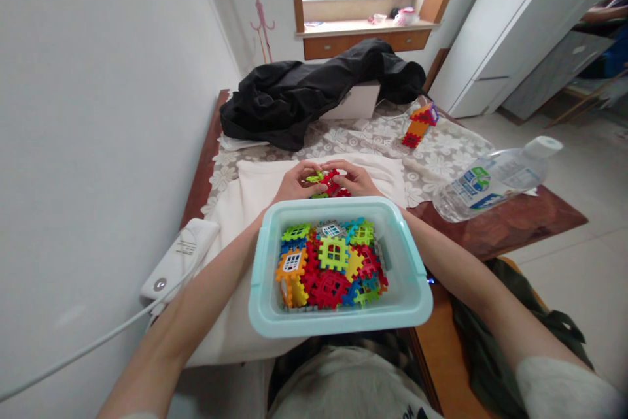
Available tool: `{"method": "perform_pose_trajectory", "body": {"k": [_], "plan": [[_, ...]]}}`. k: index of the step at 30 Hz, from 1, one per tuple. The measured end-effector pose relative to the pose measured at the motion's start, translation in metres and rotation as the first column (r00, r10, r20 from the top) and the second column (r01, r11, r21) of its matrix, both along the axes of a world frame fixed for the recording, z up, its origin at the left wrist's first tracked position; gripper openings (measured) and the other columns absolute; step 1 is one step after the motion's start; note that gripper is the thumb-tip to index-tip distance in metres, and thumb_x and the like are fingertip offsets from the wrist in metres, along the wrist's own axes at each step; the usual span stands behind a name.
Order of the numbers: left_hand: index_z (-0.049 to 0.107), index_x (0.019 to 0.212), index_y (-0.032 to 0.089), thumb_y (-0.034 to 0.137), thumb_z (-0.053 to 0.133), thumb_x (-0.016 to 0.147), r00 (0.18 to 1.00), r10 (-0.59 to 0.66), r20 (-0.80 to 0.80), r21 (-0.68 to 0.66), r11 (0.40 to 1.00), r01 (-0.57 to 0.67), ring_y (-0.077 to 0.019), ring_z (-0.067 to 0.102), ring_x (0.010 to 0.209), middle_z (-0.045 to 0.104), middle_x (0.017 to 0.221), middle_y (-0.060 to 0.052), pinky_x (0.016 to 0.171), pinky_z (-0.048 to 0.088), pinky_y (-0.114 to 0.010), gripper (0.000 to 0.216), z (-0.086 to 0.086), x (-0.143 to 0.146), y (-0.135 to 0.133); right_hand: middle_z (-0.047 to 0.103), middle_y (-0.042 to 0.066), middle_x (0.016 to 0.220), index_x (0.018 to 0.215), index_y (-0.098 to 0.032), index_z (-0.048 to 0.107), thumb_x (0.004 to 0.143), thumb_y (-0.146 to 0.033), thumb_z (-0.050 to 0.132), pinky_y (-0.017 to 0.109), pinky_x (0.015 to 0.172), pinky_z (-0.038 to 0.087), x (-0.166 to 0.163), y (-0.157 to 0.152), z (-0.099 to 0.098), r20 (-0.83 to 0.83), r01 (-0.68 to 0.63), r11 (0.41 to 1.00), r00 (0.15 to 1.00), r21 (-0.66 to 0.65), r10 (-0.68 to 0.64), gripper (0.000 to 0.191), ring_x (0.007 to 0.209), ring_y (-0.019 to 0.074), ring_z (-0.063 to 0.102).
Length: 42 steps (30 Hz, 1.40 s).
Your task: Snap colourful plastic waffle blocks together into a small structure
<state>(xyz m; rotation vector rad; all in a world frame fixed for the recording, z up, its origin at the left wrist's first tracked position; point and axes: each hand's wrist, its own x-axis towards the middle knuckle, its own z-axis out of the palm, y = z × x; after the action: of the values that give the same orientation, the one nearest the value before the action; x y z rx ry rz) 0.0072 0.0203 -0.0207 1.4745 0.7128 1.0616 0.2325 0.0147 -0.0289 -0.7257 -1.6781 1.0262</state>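
Observation:
Beyond the tub, my left hand (297, 184) pinches a lime-green interlocking building piece (314, 178). Facing it, my right hand (355, 181) grips a red interlocking building piece (330, 180). The green and red pieces touch between my fingers; whether they are locked together I cannot tell. More red shows just under my right fingers, partly hidden by the tub's rim. A light-blue plastic tub (409, 304) stands close to my body between my forearms. Inside lies a heap of notched pieces (333, 253) in red, green, orange, yellow, blue and grey, several with window grids.
White cloth (235, 210) covers the table under my hands. A large clear bottle (490, 180) stands to the right, with a small orange and red built piece (419, 125) behind it. Black fabric (294, 95) is heaped at the back. A white power strip (179, 259) and cable lie left.

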Motion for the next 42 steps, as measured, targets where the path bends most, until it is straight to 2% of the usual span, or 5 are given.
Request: {"method": "perform_pose_trajectory", "body": {"k": [11,16,22,28,42], "plan": [[0.065,0.111,0.021,0.034,0.1,0.07,0.998,-0.03,-0.049,0.01,0.999,0.031,-0.0225,0.08,0.09,0.081,0.106,-0.007,0.08,0.065,-0.033,0.056,-0.003,-0.003,0.003,0.08,0.006,0.121,0.11,-0.029,0.081,0.094,-0.061,0.078,0.044,0.112,0.055,0.002,0.004,-0.002,-0.05,-0.002,0.999,0.999,0.038,0.004,0.036,0.121,0.0261,0.072],[0.067,0.134,0.023,0.034,0.097,0.076,0.994,-0.089,-0.056,0.078,0.993,0.094,-0.0296,0.078,0.116,0.076,0.135,-0.014,0.096,0.066,-0.04,0.066,-0.005,-0.004,0.0,0.079,0.006,0.12,0.11,-0.028,0.077,0.09,-0.068,0.079,0.042,0.1,0.062,-0.001,0.001,-0.003,-0.106,0.043,0.994,0.993,-0.103,-0.054,0.045,0.113,0.0263,0.073],[0.068,0.147,0.028,0.035,0.095,0.077,0.982,0.016,-0.188,0.274,0.961,0.037,-0.0364,0.07,0.134,0.047,0.172,-0.016,0.099,0.067,-0.042,0.076,-0.005,-0.002,-0.002,0.076,0.002,0.104,0.112,-0.028,0.071,0.087,-0.065,0.085,0.031,0.072,0.064,-0.004,0.0,-0.008,-0.229,-0.046,0.96,0.973,-0.275,-0.019,0.047,0.085,0.0187,0.071],[0.068,0.148,0.025,0.037,0.093,0.079,0.973,0.053,-0.226,0.297,0.955,0.017,-0.0368,0.07,0.135,0.062,0.16,-0.015,0.104,0.065,-0.046,0.075,-0.009,-0.003,0.0,0.073,-0.002,0.097,0.109,-0.027,0.067,0.088,-0.059,0.086,0.025,0.063,0.06,-0.007,-0.002,-0.008,-0.274,-0.103,0.937,0.962,-0.333,0.008,0.042,0.075,0.0144,0.068],[0.065,0.154,0.025,0.034,0.083,0.087,0.953,0.066,-0.297,0.354,0.934,0.046,-0.0364,0.06,0.148,0.054,0.168,-0.01,0.121,0.053,-0.048,0.07,-0.008,-0.009,0.006,0.076,-0.005,0.073,0.115,-0.029,0.053,0.088,-0.067,0.083,0.026,0.048,0.059,-0.002,-0.005,-0.003,-0.257,-0.205,0.88,0.961,-0.429,0.099,0.055,0.059,0.0202,0.077]]}}
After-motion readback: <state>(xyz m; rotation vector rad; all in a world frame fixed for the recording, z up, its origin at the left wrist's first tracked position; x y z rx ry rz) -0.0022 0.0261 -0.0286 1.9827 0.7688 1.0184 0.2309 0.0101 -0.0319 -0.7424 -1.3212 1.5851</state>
